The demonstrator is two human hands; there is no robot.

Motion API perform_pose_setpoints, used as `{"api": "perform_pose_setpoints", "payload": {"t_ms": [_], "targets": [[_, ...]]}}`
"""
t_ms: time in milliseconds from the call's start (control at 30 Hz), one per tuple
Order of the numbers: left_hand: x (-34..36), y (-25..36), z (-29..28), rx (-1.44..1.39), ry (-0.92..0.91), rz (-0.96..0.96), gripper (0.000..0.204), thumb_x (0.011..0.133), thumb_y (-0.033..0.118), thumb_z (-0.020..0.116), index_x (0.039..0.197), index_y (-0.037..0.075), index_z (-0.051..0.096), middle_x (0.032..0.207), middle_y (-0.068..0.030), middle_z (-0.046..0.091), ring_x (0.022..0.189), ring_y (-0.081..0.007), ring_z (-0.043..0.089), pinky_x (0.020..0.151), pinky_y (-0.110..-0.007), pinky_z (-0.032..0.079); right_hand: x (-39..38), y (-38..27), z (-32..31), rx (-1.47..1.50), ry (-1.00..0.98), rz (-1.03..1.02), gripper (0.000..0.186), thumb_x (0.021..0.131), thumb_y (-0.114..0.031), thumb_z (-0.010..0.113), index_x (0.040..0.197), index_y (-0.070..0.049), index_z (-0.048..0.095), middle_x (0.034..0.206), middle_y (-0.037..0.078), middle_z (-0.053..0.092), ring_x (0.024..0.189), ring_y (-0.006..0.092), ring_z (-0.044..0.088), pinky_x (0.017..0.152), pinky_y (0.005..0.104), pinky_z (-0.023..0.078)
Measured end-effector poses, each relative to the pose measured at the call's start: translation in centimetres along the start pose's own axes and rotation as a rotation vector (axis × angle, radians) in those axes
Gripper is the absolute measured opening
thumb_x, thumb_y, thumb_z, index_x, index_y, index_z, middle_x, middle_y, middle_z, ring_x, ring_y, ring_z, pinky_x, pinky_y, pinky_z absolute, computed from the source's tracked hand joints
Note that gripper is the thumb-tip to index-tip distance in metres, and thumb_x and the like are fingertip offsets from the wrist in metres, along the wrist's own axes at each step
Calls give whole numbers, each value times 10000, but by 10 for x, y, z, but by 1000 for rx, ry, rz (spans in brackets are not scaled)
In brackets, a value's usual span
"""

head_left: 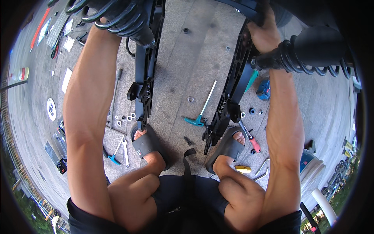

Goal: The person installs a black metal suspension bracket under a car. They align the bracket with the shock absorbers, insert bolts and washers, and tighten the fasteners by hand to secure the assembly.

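Note:
I stand over a black metal frame that I hold up, with two long arms pointing down toward my feet. My right hand (265, 34) is shut on the top of the right frame arm (233, 89), just above a black coil spring (307, 62). My left hand (103, 20) reaches up behind the other black coil spring (117, 17) beside the left frame arm (145, 78). The coils hide almost all of that hand, so its grip does not show. The lower ends of both arms hang just above my sandalled feet (147, 143).
On the stone paving lie a teal T-handle key (200, 118), a red-handled screwdriver (253, 143), wrenches (125, 151), several washers (126, 117), a nut (190, 99), a blue power tool (264, 89) and a white and blue container (311, 168). More tools and papers lie at far left.

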State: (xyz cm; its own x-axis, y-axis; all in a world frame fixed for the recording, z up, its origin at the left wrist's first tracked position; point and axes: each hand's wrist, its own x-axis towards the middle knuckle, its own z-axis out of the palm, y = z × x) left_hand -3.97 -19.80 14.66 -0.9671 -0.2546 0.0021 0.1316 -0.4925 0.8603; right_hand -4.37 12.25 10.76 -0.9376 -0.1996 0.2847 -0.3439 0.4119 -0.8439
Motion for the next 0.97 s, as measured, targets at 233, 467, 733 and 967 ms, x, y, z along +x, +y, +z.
{"api": "perform_pose_setpoints", "payload": {"t_ms": [233,467,733,967], "targets": [[3,-1,1,-13,5,-4,444,942,493,522,1087,91,642,998,-81,689,874,-242,659,765,-422,553,4,-10,-5,159,-109,36,857,729,90,482,1519,-27,173,1342,103,491,1103,171,538,920,233,432],[5,-5,2,-8,13,-22,446,941,501,523,1089,96,640,1001,-77,688,876,-242,659,767,-425,555,7,-9,-10,198,-166,19,847,770,43,570,1512,-6,165,1345,101,475,1143,170,503,976,259,404],[12,-8,-5,21,1,-41,434,940,489,531,1080,93,641,991,-74,690,864,-235,660,763,-419,557,10,-16,-25,96,-234,51,933,765,-36,709,1500,44,140,1428,138,416,1284,187,395,1083,256,265],[13,-6,-1,91,72,-43,438,923,482,555,1078,82,639,998,-87,690,855,-242,662,755,-411,564,15,-8,-24,-135,-146,65,894,769,-70,707,1494,36,194,1388,154,462,1239,211,453,1060,270,324]]}}
